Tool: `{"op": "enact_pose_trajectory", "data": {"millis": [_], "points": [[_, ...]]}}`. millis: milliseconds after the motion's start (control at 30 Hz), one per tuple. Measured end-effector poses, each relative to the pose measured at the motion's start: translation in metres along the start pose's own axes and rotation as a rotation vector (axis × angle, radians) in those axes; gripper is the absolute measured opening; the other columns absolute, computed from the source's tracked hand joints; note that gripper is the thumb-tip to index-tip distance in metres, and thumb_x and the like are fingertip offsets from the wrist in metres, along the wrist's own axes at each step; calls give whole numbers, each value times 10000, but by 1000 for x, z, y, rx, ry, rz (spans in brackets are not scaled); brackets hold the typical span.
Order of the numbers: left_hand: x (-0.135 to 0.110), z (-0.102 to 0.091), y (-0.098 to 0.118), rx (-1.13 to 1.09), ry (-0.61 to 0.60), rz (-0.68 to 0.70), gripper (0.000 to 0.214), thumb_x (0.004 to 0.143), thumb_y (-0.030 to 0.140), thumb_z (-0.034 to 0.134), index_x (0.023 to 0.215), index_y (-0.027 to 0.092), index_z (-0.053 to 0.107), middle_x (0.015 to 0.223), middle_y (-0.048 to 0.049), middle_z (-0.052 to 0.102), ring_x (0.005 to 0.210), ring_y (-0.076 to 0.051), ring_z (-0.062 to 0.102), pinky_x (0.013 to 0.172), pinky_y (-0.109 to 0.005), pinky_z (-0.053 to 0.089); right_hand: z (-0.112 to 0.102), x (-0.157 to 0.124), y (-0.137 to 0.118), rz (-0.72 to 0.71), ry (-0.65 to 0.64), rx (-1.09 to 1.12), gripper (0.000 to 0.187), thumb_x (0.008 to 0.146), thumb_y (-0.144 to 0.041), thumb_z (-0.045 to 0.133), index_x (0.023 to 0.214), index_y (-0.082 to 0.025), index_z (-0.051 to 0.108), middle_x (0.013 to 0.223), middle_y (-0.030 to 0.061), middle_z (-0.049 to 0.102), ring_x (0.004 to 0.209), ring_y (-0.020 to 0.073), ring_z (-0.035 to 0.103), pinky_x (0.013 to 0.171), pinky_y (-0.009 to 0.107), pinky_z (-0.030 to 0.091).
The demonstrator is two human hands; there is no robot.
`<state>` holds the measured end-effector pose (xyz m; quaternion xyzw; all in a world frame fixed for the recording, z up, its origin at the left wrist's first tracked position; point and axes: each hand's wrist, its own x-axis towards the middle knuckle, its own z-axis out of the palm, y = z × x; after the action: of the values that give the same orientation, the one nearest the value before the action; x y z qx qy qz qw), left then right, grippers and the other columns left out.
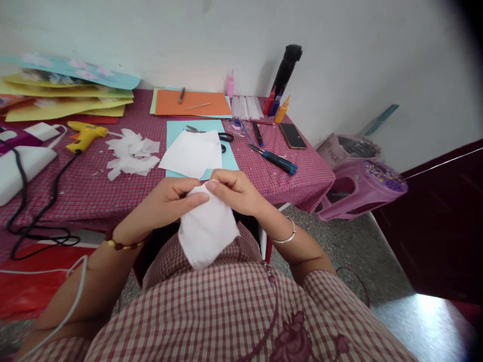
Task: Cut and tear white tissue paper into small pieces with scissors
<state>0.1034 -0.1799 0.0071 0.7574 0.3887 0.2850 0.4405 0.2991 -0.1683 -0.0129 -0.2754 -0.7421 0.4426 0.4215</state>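
Observation:
My left hand (181,198) and my right hand (236,191) pinch the top edge of a white tissue sheet (207,231) between thumbs and fingers. The sheet hangs down over my lap, just in front of the table edge, and the two thumbs nearly meet. Beyond my hands, more white sheets (192,153) lie on a light blue paper (228,163). Scissors (225,137) are partly hidden under those sheets. Torn white scraps (132,151) are heaped to the left.
A yellow glue gun (86,136) with a black cord lies left, near stacked coloured papers (68,95). On the right are a blue-black cutter (277,161), a phone (293,136), a marker (258,134), glue bottles (282,109) and glue sticks (246,107). A pink stool (362,196) stands beyond the table.

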Motion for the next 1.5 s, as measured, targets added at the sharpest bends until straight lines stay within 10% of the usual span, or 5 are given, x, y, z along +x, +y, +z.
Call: {"op": "enact_pose_trajectory", "data": {"millis": [200,467,1000,1267,1500], "points": [[-2,-2,-4,23,64,-19,324,839,410,604,636,158,572,558,18,487,518,-98,422,434,-189,320,-9,3,5,2,196,155,431,939,-560,472,707,-201,420,557,-67,430,514,73,408,548,218,363],[-1,-3,-7,27,76,21,322,834,378,614,610,156,549,560,26,445,524,-88,389,434,-180,300,-2,1,3,37,-239,106,429,864,-567,593,745,-175,467,630,-55,445,573,75,394,541,218,331],[0,-4,-8,-29,102,-9,242,837,387,625,721,175,611,630,18,540,557,-105,469,460,-201,342,3,5,17,113,-263,273,427,838,-550,617,936,-139,562,819,2,559,740,105,500,649,227,437],[8,2,-18,248,453,178,272,816,228,633,1086,209,603,978,-28,605,723,-119,570,611,-241,425,11,3,24,64,-74,142,384,860,-530,593,771,-169,499,663,-40,401,590,78,365,520,206,313],[3,3,-3,-2,234,50,157,842,276,604,714,184,600,597,15,563,554,-110,489,534,-247,381,10,3,21,6,-78,125,332,881,-490,563,823,-165,527,721,-21,497,636,87,426,582,208,379]]}}
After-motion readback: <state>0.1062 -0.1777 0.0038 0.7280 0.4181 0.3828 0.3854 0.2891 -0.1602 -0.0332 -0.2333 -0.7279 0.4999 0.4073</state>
